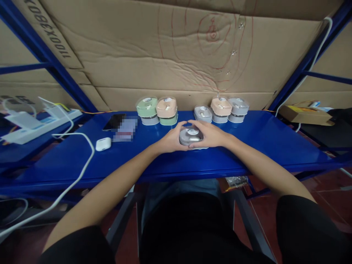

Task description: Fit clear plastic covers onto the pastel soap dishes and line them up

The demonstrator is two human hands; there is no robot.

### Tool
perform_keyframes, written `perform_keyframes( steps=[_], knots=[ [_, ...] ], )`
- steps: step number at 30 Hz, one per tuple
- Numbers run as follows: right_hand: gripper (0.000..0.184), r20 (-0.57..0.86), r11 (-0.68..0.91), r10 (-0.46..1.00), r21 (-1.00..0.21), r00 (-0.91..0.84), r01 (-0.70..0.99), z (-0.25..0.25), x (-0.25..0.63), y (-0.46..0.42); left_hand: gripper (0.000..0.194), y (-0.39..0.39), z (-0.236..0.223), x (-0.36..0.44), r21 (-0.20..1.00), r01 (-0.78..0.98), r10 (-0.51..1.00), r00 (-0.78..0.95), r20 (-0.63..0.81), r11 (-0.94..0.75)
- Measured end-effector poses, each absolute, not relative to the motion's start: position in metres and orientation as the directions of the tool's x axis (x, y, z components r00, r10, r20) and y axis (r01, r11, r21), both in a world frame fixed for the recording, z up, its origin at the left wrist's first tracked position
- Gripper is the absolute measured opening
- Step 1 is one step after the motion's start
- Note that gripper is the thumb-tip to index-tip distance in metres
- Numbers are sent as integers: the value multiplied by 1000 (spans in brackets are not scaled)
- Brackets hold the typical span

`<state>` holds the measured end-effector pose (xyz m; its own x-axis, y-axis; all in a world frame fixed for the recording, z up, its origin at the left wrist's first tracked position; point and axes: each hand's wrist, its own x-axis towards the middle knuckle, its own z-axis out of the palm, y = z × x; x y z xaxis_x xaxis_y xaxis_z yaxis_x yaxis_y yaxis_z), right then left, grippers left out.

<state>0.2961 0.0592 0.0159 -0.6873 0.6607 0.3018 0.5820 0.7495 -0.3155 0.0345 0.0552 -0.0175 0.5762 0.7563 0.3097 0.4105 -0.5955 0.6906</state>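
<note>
Between my two hands is a small grey box with a clear lid (189, 135), held near the front middle of the blue table. My left hand (172, 138) wraps its left side, thumb and fingers curved round the rim. On the opposite side my right hand (211, 134) grips it the same way. The box's underside is mostly hidden by my fingers; a pale edge shows below. Just behind my hands sits a single grey box (203, 114). Beside it stand a stack with a peach top (220, 109) and an all-grey stack (238, 109).
Left of centre stand a green-topped stack (147, 110) and a peach-over-green stack (167, 110). A white earbud case (103, 144) and a dark phone (114, 121) lie on the blue table (132, 161). A white cable (89, 154) crosses its left side; cardboard (123, 55) walls the back.
</note>
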Motion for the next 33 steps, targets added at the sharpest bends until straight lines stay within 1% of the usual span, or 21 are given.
perform_keyframes(
  steps=[2, 3, 4, 7, 8, 9, 12, 16, 18, 20, 22, 24, 25, 27, 29, 31, 33],
  knots=[
    [105, 343, 737, 676, -309, -652, 602, 20, 306, 62, 128, 56, -18, 32, 681, 413, 756, 567, 327, -604],
    [101, 357, 719, 694, -307, -625, 624, 23, 312, 64, 123, 57, -17, 31, 664, 418, 747, 572, 338, -620],
    [98, 360, 690, 722, -305, -591, 656, 25, 319, 65, 113, 57, -16, 30, 640, 426, 734, 586, 343, -639],
    [90, 281, 560, 826, -304, -489, 771, 30, 342, 71, 65, 57, -13, 29, 564, 463, 697, 644, 316, -684],
    [89, 238, 521, 852, -299, -467, 799, 30, 349, 73, 54, 56, -12, 30, 552, 472, 693, 654, 305, -688],
    [89, 195, 494, 869, -290, -455, 820, 30, 355, 74, 49, 56, -12, 30, 548, 476, 692, 657, 298, -688],
    [91, 118, 462, 887, -261, -447, 848, 27, 366, 80, 50, 56, -9, 30, 552, 483, 705, 636, 313, -680],
    [91, 126, 456, 890, -257, -438, 852, 23, 373, 87, 56, 65, -5, 19, 543, 552, 767, 538, 349, -633],
    [90, 90, 445, 895, -220, -436, 868, 22, 375, 89, 56, 72, -3, 10, 512, 618, 802, 472, 365, -597],
    [89, 35, 413, 910, -158, -413, 897, 21, 374, 89, 54, 79, -3, 2, 479, 685, 836, 433, 338, -549],
    [90, -4, 377, 925, -104, -379, 920, 22, 372, 89, 54, 83, -3, -3, 450, 733, 860, 432, 271, -510],
    [92, -22, 357, 933, -86, -360, 930, 24, 370, 87, 52, 82, -2, -4, 433, 746, 862, 449, 235, -506],
    [92, -26, 354, 934, -91, -357, 931, 26, 369, 85, 50, 81, 0, -3, 434, 737, 855, 453, 252, -518],
    [91, -7, 344, 938, -120, -347, 931, 31, 367, 82, 48, 75, 2, 2, 451, 695, 828, 453, 330, -560],
    [92, 54, 324, 946, -161, -320, 932, 36, 366, 78, 45, 67, 4, 10, 471, 626, 783, 484, 389, -621],
    [94, 152, 310, 947, -211, -282, 927, 38, 365, 76, 44, 59, 2, 19, 484, 562, 740, 552, 384, -671],
    [94, 267, 319, 931, -270, -248, 908, 38, 365, 75, 47, 53, -2, 27, 491, 526, 709, 615, 344, -694]
  ],
)
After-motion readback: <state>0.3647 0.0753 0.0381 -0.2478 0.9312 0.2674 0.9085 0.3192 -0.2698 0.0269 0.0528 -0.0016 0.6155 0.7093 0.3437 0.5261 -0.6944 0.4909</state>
